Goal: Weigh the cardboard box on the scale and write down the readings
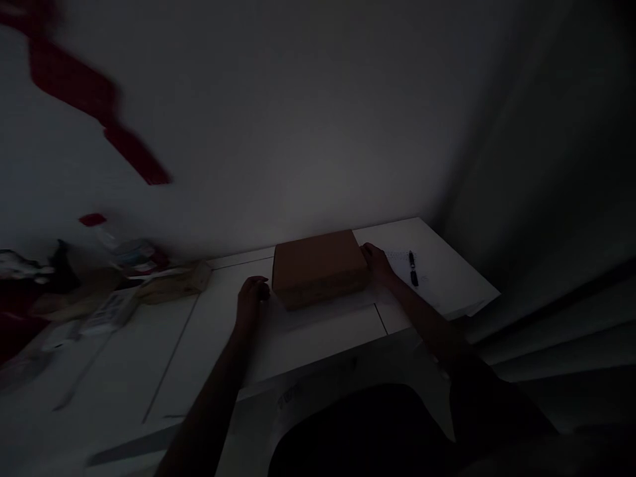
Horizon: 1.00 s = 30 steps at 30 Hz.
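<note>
A closed brown cardboard box (318,266) lies on a white table (209,344) against the wall, in dim light. My left hand (252,298) rests on the table just left of the box's near corner, fingers curled, with a small gap to the box. My right hand (376,263) is pressed against the box's right side. Whether its fingers grip the box or only touch it is too dark to tell.
A black pen (413,268) lies on a paper sheet right of the box. Cluttered items, including a plastic bottle (130,253) and a small carton (173,283), sit at the left. Red shapes (84,89) hang on the wall. The table's right edge is near.
</note>
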Tool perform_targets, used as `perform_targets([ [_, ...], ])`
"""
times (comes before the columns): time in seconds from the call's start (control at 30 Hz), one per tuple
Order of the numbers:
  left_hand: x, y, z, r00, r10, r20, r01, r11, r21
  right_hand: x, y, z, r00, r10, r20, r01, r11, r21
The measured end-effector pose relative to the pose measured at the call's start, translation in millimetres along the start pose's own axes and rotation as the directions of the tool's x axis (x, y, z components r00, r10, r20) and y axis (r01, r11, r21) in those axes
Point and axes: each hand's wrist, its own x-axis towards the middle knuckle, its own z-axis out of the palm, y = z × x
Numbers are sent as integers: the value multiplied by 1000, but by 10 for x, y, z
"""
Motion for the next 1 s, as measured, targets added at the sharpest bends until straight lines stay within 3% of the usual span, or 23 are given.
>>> perform_targets([
  [0.17,-132,77,25,983,174,-55,-170,983,71,-31,-39,13,997,-39,-72,42,998,41],
  [0.33,-153,54,60,928,372,18,-372,927,36,-52,-115,-12,993,-69,-101,76,995,66],
  [0.57,-142,-31,84,923,339,184,-324,940,-104,-70,-172,-15,986,-87,-142,112,977,179],
  [0.7,-142,-72,85,905,360,226,-326,929,-175,-43,-123,30,995,-73,-69,91,943,321],
  [0.87,-140,-79,71,870,398,290,-371,917,-147,-40,-145,49,995,-86,58,63,945,320],
  [1.0,-155,-72,70,835,435,337,-435,897,-79,-63,-183,28,988,-149,41,131,948,289],
])
